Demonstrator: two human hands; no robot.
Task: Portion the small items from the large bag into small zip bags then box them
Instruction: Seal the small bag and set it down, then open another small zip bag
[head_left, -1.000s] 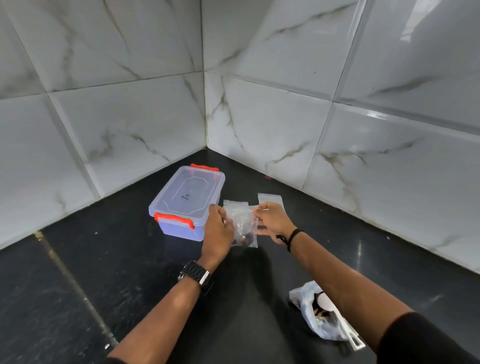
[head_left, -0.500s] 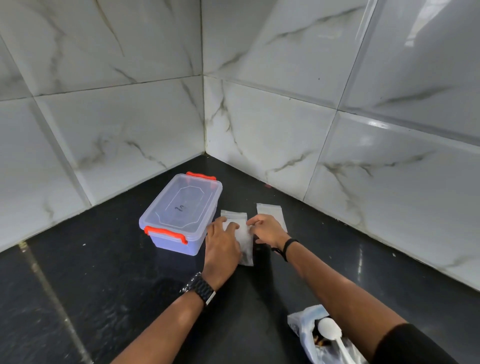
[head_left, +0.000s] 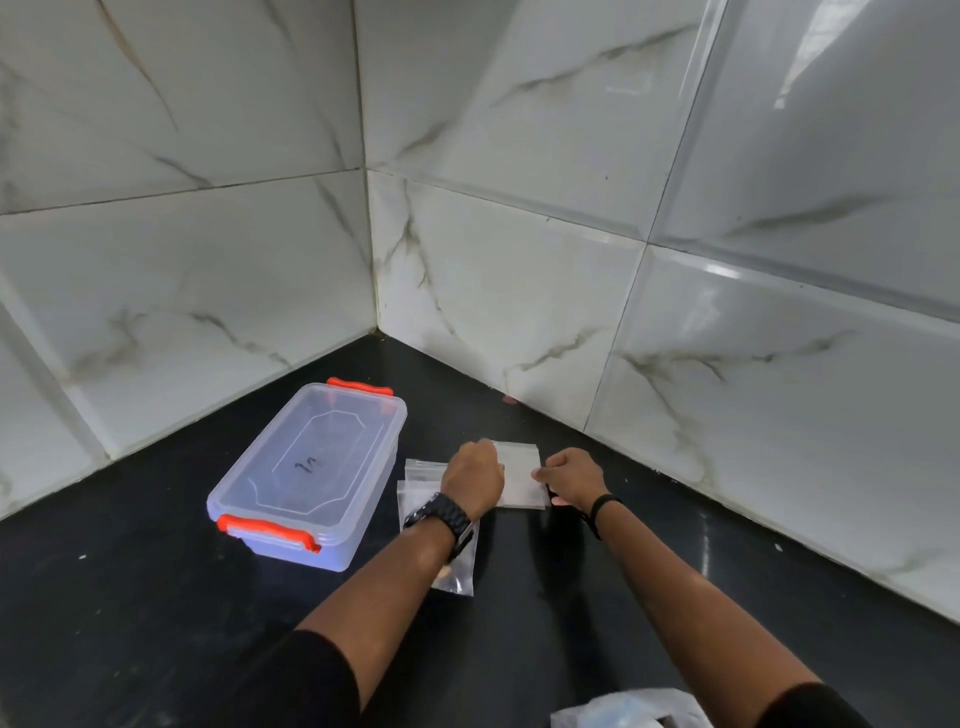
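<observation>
A black polished stone bench (head_left: 156, 597) meets white marble-veined wall tiles (head_left: 519, 286) in a corner at 12 o'clock, and on it at 9 o'clock stands a clear rectangular plastic box (head_left: 311, 473), lid on, with orange latches at both ends. Just beside the box at 3 o'clock lie flat clear small zip bags (head_left: 457, 566), partly under the left forearm, while the crumpled white large plastic bag (head_left: 623, 712) shows at 5 o'clock at the picture's edge. The left hand (head_left: 475, 483), wearing a black wristwatch (head_left: 441, 522), and the right hand (head_left: 571, 478), with a thin black wristband (head_left: 605, 501), pinch opposite ends of another flat clear small zip bag (head_left: 519, 483) at 1 o'clock of the box.
</observation>
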